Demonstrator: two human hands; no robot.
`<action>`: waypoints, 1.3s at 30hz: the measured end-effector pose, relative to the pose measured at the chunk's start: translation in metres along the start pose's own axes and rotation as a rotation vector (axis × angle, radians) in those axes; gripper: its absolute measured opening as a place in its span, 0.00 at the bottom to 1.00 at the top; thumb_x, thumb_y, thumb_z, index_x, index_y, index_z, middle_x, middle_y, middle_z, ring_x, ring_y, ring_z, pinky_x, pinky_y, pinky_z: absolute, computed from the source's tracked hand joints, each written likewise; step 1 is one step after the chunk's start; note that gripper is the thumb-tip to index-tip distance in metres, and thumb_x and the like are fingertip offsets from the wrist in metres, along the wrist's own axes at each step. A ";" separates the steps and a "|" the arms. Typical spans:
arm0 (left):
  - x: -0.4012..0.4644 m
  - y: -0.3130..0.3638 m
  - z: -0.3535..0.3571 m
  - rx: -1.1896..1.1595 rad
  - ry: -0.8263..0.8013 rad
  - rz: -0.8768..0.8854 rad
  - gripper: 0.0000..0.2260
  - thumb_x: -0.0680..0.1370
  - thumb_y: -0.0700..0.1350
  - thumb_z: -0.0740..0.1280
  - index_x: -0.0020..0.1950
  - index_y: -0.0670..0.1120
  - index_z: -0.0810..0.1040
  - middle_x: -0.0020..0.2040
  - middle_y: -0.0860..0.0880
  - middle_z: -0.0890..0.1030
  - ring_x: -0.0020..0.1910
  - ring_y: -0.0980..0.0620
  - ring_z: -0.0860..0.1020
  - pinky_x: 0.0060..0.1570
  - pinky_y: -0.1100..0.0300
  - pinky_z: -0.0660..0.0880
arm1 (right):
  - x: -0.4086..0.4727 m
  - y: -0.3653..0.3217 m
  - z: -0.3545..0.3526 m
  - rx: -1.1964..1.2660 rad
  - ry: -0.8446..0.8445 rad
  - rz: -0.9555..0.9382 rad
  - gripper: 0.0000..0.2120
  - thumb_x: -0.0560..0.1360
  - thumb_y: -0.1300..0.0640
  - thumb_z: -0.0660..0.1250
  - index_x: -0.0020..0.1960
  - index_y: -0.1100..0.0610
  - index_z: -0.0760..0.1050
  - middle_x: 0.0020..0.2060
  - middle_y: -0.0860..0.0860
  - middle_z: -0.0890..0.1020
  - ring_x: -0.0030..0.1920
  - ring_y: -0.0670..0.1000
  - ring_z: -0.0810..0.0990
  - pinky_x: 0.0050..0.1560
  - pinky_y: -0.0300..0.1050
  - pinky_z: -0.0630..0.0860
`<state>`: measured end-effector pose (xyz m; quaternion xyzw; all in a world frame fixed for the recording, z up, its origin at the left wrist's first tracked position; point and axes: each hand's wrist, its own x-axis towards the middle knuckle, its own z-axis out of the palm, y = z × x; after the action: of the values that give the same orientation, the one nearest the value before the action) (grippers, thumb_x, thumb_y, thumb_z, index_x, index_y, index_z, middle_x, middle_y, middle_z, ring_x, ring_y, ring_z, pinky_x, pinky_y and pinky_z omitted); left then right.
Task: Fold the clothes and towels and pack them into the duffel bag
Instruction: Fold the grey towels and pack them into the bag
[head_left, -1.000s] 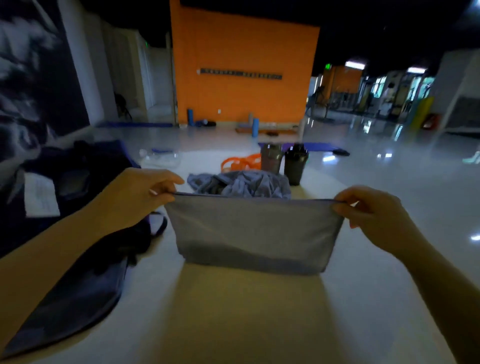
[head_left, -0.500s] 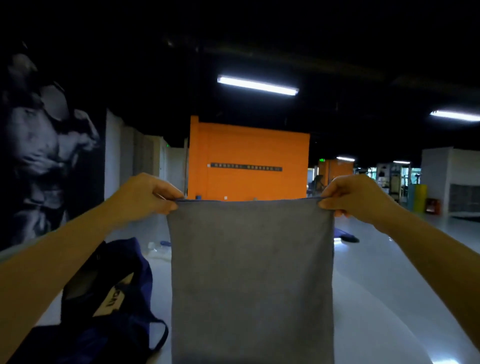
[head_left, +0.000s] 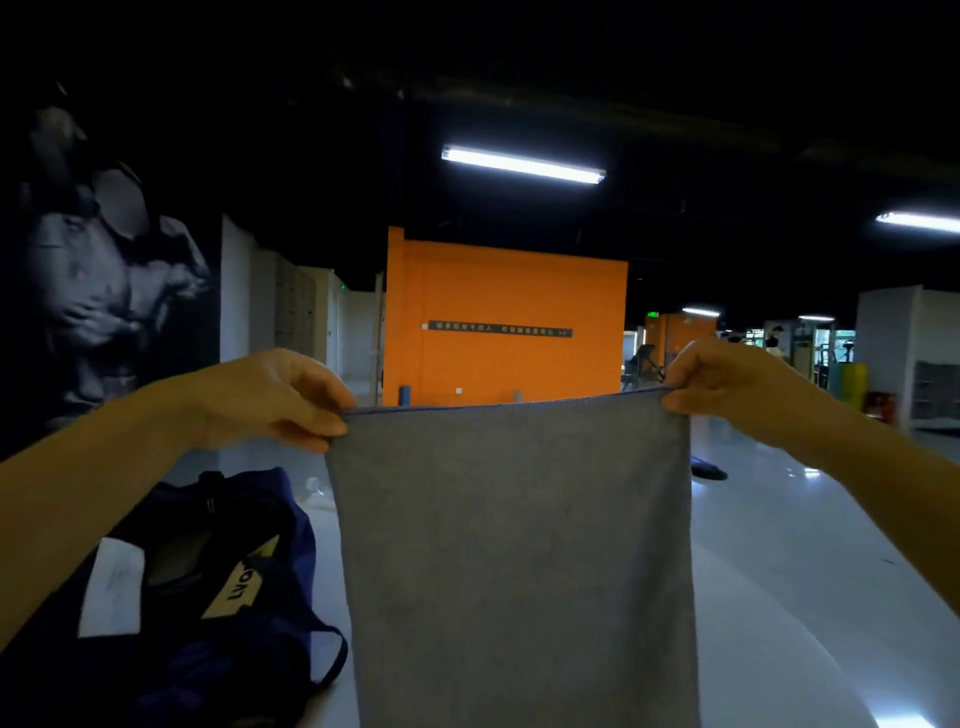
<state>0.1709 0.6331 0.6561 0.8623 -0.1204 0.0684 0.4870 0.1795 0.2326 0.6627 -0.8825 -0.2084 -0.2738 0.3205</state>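
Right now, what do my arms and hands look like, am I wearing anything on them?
Both forearms are bare as far as the head view shows: no sleeves, gloves, watch, bracelet or rings can be seen on the left hand or the right hand. Any sleeve would start beyond the picture's edge. The light is dim, so small details such as nail polish or fine marks cannot be made out.

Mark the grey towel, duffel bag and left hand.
grey towel (head_left: 514, 561), head view, middle of the hanging cloth.
duffel bag (head_left: 291, 525), head view, dark blue side wall.
left hand (head_left: 275, 397), head view, back of hand.
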 end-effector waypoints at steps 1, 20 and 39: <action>0.001 -0.005 0.001 -0.082 0.008 -0.008 0.12 0.60 0.37 0.77 0.43 0.41 0.83 0.43 0.42 0.84 0.40 0.48 0.84 0.37 0.60 0.81 | -0.002 0.000 -0.001 0.089 -0.031 0.026 0.08 0.73 0.66 0.69 0.41 0.55 0.75 0.39 0.49 0.79 0.40 0.44 0.78 0.41 0.31 0.71; -0.016 -0.032 0.061 -0.508 0.308 0.106 0.08 0.78 0.39 0.64 0.40 0.45 0.78 0.39 0.49 0.77 0.40 0.55 0.76 0.36 0.69 0.77 | -0.036 0.012 0.040 0.856 0.092 0.326 0.06 0.76 0.62 0.62 0.44 0.54 0.75 0.39 0.49 0.78 0.38 0.47 0.77 0.35 0.39 0.75; -0.025 -0.036 0.055 0.105 0.319 0.223 0.05 0.74 0.36 0.69 0.44 0.46 0.80 0.41 0.47 0.81 0.36 0.56 0.81 0.37 0.68 0.79 | -0.041 0.018 0.027 0.171 0.048 0.120 0.14 0.72 0.71 0.67 0.52 0.56 0.76 0.46 0.50 0.78 0.44 0.42 0.75 0.40 0.32 0.69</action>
<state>0.1566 0.6070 0.5921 0.8461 -0.1327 0.2639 0.4437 0.1675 0.2305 0.6112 -0.8561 -0.1700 -0.2566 0.4152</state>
